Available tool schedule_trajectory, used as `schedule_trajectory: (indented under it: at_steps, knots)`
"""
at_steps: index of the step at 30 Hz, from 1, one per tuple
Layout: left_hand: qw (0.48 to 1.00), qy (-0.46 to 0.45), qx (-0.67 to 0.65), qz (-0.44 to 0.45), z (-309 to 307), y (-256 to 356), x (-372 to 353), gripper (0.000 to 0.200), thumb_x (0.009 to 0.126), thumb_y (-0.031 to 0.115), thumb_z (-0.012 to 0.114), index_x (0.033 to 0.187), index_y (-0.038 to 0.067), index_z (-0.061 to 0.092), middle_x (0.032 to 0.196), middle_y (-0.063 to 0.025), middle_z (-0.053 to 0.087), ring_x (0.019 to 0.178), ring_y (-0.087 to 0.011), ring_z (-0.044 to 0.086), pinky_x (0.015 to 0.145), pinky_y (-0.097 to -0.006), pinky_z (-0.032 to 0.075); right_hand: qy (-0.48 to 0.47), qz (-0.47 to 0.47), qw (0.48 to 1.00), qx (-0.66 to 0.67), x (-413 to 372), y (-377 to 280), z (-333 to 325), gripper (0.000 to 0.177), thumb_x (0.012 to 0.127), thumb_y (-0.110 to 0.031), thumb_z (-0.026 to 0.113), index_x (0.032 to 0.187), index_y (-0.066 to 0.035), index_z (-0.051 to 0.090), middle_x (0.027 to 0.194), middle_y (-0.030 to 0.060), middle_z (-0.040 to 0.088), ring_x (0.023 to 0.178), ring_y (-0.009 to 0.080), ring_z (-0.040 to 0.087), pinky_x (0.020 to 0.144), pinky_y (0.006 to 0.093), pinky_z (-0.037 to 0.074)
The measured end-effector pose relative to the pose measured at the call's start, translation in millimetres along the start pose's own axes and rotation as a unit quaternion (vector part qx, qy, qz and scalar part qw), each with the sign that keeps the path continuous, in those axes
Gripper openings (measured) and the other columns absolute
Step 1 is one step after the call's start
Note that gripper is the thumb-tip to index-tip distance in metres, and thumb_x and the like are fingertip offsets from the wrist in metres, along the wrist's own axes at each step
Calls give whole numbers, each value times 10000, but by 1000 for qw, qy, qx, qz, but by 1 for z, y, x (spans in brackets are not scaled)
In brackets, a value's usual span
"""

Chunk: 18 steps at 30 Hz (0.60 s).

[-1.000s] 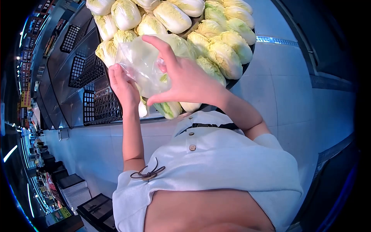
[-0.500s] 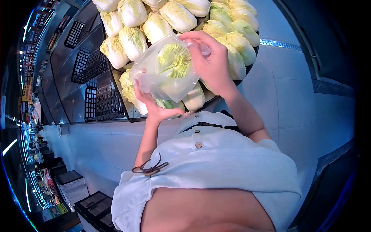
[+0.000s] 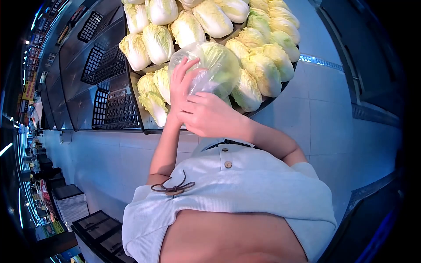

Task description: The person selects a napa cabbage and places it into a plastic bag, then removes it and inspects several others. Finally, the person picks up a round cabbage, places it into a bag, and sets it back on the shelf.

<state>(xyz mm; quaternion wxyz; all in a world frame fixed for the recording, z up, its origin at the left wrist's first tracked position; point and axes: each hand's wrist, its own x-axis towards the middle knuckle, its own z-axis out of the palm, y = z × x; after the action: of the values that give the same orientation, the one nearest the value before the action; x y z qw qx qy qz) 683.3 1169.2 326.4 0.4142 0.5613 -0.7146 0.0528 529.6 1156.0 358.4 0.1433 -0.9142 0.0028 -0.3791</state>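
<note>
A clear plastic bag (image 3: pixel 177 55) encloses a napa cabbage (image 3: pixel 217 59) at the front of the heaped display. My left hand (image 3: pixel 180 83) lies along the bag's left side, its fingers extended upward and gripping the film. Just below, my right hand (image 3: pixel 210 114) crosses over toward my left palm, fingers curled at the gathered lower part of the bag. Its fingertips meet the left hand near the wrist. Exactly how the film runs between my hands is hidden.
Other napa cabbages (image 3: pixel 188 28) are piled on the black-edged stand (image 3: pixel 138 111). Left of it, black plastic crates (image 3: pixel 116 109) sit on metal shelving. A pale tiled floor (image 3: pixel 289 118) runs around the stand. Stacked boxes (image 3: pixel 72 208) stand at lower left.
The bag has turned and now covers the cabbage, its gathered side toward me. My right hand has left the upper right of the bag and come down beside my left wrist.
</note>
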Motion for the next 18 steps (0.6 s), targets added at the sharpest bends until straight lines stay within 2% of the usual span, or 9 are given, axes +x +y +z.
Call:
schedule_trajectory:
  at_steps: [2, 4, 6, 8, 11, 12, 13, 15, 18]
  knots:
    - [1000, -11, -14, 7, 4, -14, -2, 308, 844, 161, 594, 1127, 44, 635, 1204, -172, 608, 1221, -316, 528, 1018, -425, 401, 2, -5, 1000, -6, -4, 3, -3, 140, 749, -122, 671, 864, -59, 623, 846, 35, 554, 822, 218, 574, 692, 347, 482]
    - [987, 10, -122, -100, 5, -9, 3, 317, 823, 103, 599, 1129, 22, 626, 1139, -167, 638, 1139, -302, 581, 962, -385, 445, 9, 8, 1000, -3, -9, 4, -13, 180, 750, -93, 674, 925, -57, 650, 938, 39, 581, 935, 219, 568, 770, 349, 497]
    - [968, 8, -170, -183, -5, -8, 10, 351, 806, 46, 610, 1152, -15, 608, 1081, -163, 656, 1019, -271, 636, 890, -324, 486, 88, 34, 995, 32, -13, 3, -27, 270, 736, -45, 683, 1004, -66, 662, 1055, 56, 582, 1007, 232, 558, 833, 353, 498]
    - [981, 39, -142, -126, -15, -11, 23, 364, 821, 83, 620, 1172, -14, 601, 1051, -156, 656, 1003, -267, 636, 897, -333, 484, 154, 83, 981, 79, -24, 3, -39, 391, 711, 44, 691, 1079, -88, 678, 1208, 96, 563, 1054, 248, 575, 910, 353, 492]
    - [987, 135, -44, -82, -8, -56, 21, 382, 859, 173, 620, 1196, -3, 590, 987, -142, 661, 953, -255, 633, 912, -348, 476, 214, 157, 958, 106, -50, 16, -44, 335, 734, 58, 682, 1038, -85, 680, 1187, 96, 573, 986, 229, 607, 863, 338, 505]
    - [978, 148, -36, -143, -9, -61, 19, 384, 897, 198, 573, 1231, 9, 571, 1043, -145, 651, 1003, -249, 614, 940, -355, 457, 207, 181, 957, 92, -61, 21, -47, 311, 748, 61, 673, 1027, -78, 678, 1177, 99, 574, 966, 226, 613, 854, 331, 505]
    - [973, 95, -70, -198, -23, -51, 34, 381, 919, 204, 548, 1259, 33, 566, 1129, -149, 630, 1102, -245, 575, 963, -347, 437, 200, 205, 955, 77, -71, 26, -49, 288, 762, 63, 664, 1016, -71, 676, 1167, 101, 575, 946, 223, 619, 845, 324, 505]
    - [949, 168, -82, -253, -34, -27, 54, 334, 932, 231, 597, 1153, -18, 627, 1146, -101, 645, 1031, -190, 592, 917, -316, 447, 188, 241, 950, 69, -85, 32, -50, 251, 791, 65, 647, 1011, -55, 667, 1146, 98, 578, 930, 213, 622, 834, 313, 504]
    - [936, 226, -123, -240, -56, -59, 41, 371, 928, 245, 610, 1181, -25, 622, 1168, -76, 623, 1039, -174, 585, 916, -280, 443, 193, 295, 928, 123, -94, 39, -48, 254, 820, 39, 647, 1058, -49, 637, 1105, 77, 582, 926, 187, 615, 785, 298, 503]
